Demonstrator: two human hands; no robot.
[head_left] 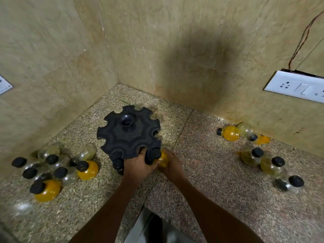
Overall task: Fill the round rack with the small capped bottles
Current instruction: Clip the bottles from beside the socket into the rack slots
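Observation:
A black round rack [128,133] with notched slots around its rim stands on the speckled stone counter [201,172] near the corner. My left hand [138,166] grips the rack's near edge. My right hand [171,166] holds a small yellow-filled bottle [163,159] with a black cap against a front slot. Two black caps show under the rack's near rim, beside my left hand.
Several capped bottles, clear and yellow, lie grouped at the left [52,171]. More lie at the right [268,163] and by the back wall [231,133], with yellow spill there. A white socket plate [296,86] is on the right wall. Walls close in behind and on the left.

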